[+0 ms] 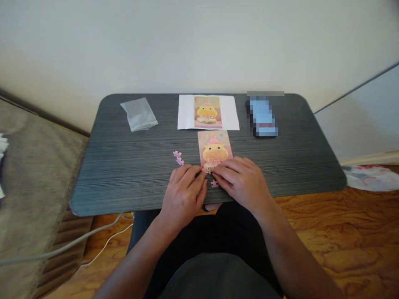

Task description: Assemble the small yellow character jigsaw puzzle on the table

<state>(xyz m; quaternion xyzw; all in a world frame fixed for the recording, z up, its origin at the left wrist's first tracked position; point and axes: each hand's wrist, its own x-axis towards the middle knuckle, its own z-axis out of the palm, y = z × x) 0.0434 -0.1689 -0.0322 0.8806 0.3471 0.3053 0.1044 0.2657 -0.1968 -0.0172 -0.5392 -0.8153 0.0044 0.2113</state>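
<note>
A mostly assembled jigsaw puzzle (215,146) shows a yellow figure in a pink party hat. Its lower edge is uneven, with bare knobs showing. My left hand (183,193) is at the puzzle's lower left corner, thumb and fingertips closed against a small piece there. At the lower right, my right hand (245,180) covers part of the puzzle, its fingers pinched together at the bottom edge; what they hold is hidden. One loose pink puzzle piece (214,183) lies between the hands. Two more pieces, an upper one (177,153) and a lower one (180,161), lie left of the puzzle.
Behind the puzzle, a white sheet (185,112) bears the same printed picture. A clear plastic bag (140,115) lies at the back left of the dark table (124,174), and a blurred phone-like object (263,117) at the back right. A wall stands behind.
</note>
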